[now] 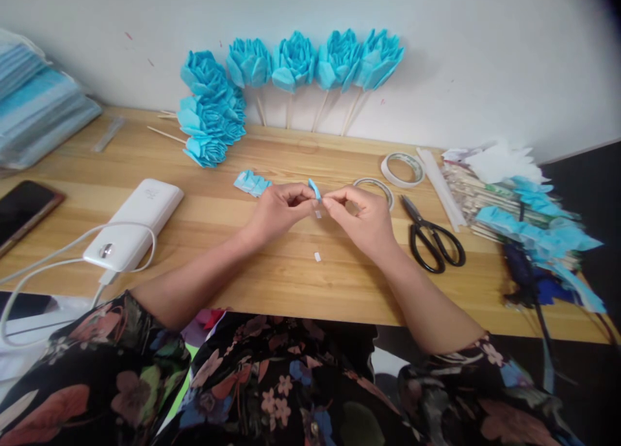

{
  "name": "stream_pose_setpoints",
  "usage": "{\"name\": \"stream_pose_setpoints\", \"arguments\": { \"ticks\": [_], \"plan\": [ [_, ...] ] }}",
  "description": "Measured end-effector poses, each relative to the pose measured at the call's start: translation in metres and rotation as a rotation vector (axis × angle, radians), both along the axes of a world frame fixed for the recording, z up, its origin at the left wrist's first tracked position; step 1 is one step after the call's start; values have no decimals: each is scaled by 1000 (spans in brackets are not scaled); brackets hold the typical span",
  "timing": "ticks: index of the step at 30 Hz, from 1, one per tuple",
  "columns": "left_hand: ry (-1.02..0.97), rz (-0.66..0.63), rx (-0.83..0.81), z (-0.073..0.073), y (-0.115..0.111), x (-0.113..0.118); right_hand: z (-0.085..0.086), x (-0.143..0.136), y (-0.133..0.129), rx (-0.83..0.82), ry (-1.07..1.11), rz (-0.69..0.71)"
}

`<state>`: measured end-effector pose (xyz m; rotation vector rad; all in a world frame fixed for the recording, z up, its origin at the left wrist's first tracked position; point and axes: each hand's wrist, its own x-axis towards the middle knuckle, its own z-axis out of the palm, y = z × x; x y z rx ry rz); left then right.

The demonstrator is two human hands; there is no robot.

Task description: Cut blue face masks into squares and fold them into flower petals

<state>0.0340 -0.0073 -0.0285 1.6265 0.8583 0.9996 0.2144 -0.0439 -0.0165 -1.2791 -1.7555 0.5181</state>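
Note:
Between my two hands, above the middle of the table, is a small blue paper petal. My left hand pinches it from the left with thumb and forefinger. From the right, the fingertips of my right hand are closed on its lower end. Just below the fingertips shows a small white strip, and another white piece lies on the wood nearer to me. Behind my left hand rests a little stack of blue petals. A tape roll is partly hidden by my right hand.
Black-handled scissors and a second tape roll lie right, near glue sticks and a pile of sticks and blue paper. Finished blue paper flowers lean on the wall. Left are a white power bank and a phone.

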Motion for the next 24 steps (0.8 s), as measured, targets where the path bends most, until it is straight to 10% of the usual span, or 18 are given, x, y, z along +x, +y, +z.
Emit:
{"name": "stream_pose_setpoints", "arguments": {
  "ticks": [24],
  "plan": [
    [-5, 13, -55, 5, -2, 0, -1, 1, 0, -29, -28, 4]
  ]
}}
